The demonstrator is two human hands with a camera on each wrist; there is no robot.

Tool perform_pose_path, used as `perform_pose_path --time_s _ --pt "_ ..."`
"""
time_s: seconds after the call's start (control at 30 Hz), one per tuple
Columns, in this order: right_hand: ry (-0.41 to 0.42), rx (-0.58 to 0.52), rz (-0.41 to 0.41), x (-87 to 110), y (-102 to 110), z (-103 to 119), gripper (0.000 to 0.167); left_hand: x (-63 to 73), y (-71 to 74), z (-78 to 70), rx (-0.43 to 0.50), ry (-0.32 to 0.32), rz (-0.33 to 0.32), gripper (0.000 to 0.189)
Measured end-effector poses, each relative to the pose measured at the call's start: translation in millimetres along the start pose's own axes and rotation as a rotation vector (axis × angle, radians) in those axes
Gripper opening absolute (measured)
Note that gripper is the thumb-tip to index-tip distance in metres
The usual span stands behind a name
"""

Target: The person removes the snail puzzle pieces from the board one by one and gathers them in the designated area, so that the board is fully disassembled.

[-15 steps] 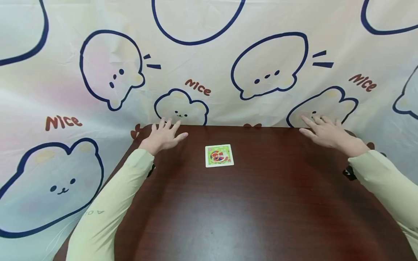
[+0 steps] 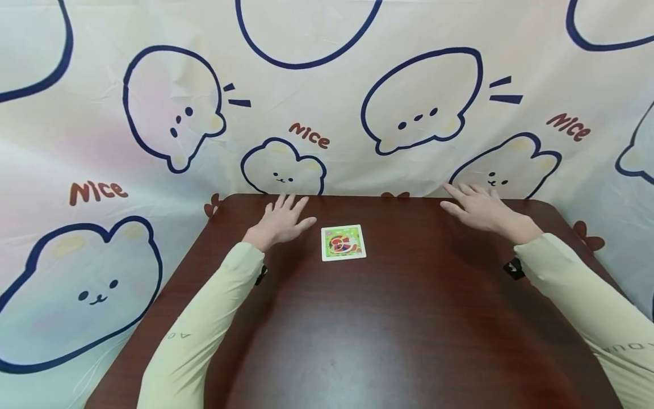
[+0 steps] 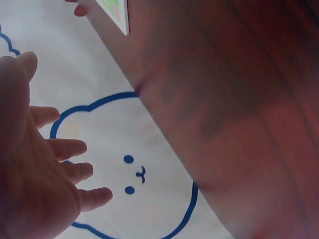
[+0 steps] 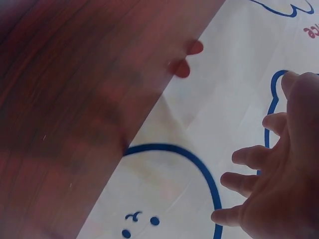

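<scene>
From here I see a flat, white-bordered card (image 2: pixel 343 243) lying face up on the dark brown table (image 2: pixel 398 318), just above the centre of the frame. It looks almost square, so I can't pick out a clear long axis. It sits nearly straight, its upper and lower edges rising slightly towards the right of the frame. The print is green with a red, coiled figure, too small for me to say which way it faces.

The person's left hand (image 2: pixel 281 222) is left of the card, its thumb tip near the upper left corner but apart from it. The fingers are spread and fairly straight, pointing towards the upper right. In the left wrist view, one card corner points down from the upper edge.

The right hand (image 2: pixel 480 211) is well apart, in the right half of the frame, fingers likewise spread and extended, aimed upper left. Pale green sleeves (image 2: pixel 194 318) come in from the lower corners. A cloth printed with blue-outlined bears (image 2: pixel 347 113) hangs behind, across the top.
</scene>
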State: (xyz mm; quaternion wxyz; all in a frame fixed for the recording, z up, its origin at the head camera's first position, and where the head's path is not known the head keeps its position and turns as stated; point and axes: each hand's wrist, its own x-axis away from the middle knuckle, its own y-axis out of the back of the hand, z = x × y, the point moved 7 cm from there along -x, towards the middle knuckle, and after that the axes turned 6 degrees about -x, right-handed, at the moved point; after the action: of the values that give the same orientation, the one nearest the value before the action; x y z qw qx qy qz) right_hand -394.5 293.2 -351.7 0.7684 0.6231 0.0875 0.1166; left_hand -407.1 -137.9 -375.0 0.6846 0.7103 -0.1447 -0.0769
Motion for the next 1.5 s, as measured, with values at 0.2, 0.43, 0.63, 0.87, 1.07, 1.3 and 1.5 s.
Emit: perform_pose_path --time_s 0.2,0.43,0.63,0.87,1.07,1.3,1.5 --pt "0.034 -0.015 0.015 -6.7 -10.2 18.1 0.076 -2.6 -16.1 -9.1 0.028 -0.005 0.02 0.077" --pt "0.074 -0.021 0.013 -16.9 -27.1 36.7 0.073 -1.2 -32.7 -13.9 0.057 -0.026 0.042 0.078" --pt "0.103 -0.049 0.038 -26.2 -44.7 55.5 0.073 -0.4 -45.7 -22.9 0.03 -0.07 0.052 0.079" --pt "0.117 -0.077 0.066 -32.8 -62.9 75.0 0.072 -2.6 -54.2 -32.9 0.042 -0.118 0.087 0.085" --pt "0.136 -0.114 0.093 -39.5 -80.8 96.9 0.074 -1.9 -59.0 -34.6 0.024 -0.121 0.134 0.089" --pt "0.149 -0.127 0.103 -44.5 -93.1 113.0 0.074 -0.7 -64.3 -39.8 0.02 -0.147 0.146 0.091" --pt "0.17 -0.146 0.118 -47.6 -98.8 127.4 0.075 -1.7 -62.9 -40.5 0.01 -0.148 0.132 0.088"
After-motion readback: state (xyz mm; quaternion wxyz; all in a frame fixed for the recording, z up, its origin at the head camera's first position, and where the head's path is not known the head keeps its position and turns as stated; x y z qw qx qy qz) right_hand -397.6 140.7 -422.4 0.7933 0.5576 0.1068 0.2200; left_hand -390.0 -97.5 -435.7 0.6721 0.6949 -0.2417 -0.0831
